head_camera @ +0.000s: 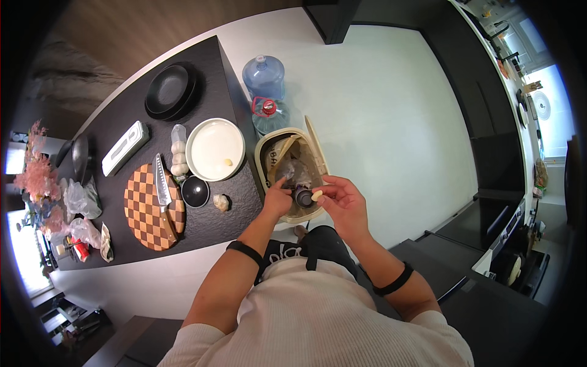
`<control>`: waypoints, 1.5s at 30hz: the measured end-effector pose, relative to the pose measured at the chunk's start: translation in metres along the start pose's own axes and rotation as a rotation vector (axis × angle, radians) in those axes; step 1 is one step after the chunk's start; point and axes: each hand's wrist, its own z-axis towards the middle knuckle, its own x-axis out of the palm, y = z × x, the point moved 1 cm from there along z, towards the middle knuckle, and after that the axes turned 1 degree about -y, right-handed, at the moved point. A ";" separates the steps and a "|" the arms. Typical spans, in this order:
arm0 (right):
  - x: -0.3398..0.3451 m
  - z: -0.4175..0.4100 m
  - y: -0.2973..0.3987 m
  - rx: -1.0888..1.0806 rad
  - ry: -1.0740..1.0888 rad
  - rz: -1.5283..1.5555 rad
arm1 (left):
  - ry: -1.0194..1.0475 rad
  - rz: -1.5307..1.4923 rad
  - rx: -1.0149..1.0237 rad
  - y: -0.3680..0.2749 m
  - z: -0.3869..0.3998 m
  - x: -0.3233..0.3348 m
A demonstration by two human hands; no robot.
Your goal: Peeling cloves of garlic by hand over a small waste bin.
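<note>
My right hand (343,204) pinches a peeled garlic clove (317,196) between thumb and fingertips, over an open trash bin (316,213). My left hand (278,202) is above the bin's near left part, its index finger extended; whether it holds anything cannot be told. Plastic wrapping and a dark round container lie in the bin. On the dark counter to the left, a white round dish (213,147) holds one garlic clove (228,162). Below it lies a partly broken garlic bulb (221,202), beside a small black bowl (195,191). Whole bulbs in a net (179,156) lie left of the dish.
A kitchen knife (161,186) rests on a round checkered cutting board (142,206). Black plates (168,91), a white box (124,147) and plastic bags (82,199) are on the counter. Two large water bottles (263,75) stand on the floor beyond the bin. The bin's lid (316,140) stands raised.
</note>
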 end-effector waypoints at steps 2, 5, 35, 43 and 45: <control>-0.003 0.000 0.000 0.004 -0.039 -0.004 | 0.037 -0.013 -0.086 0.004 0.009 0.002; -0.006 0.001 -0.001 -0.011 -0.087 0.001 | 0.067 -0.089 -0.184 0.002 0.011 -0.002; 0.074 0.040 -0.088 0.413 0.434 -0.493 | 0.052 -0.355 0.124 -0.028 -0.092 -0.120; 0.037 0.024 -0.080 0.143 -0.003 -0.253 | 0.112 -0.169 0.277 -0.056 -0.074 -0.067; 0.031 0.021 -0.078 0.131 -0.043 -0.181 | 0.164 -0.317 0.266 -0.058 -0.073 -0.057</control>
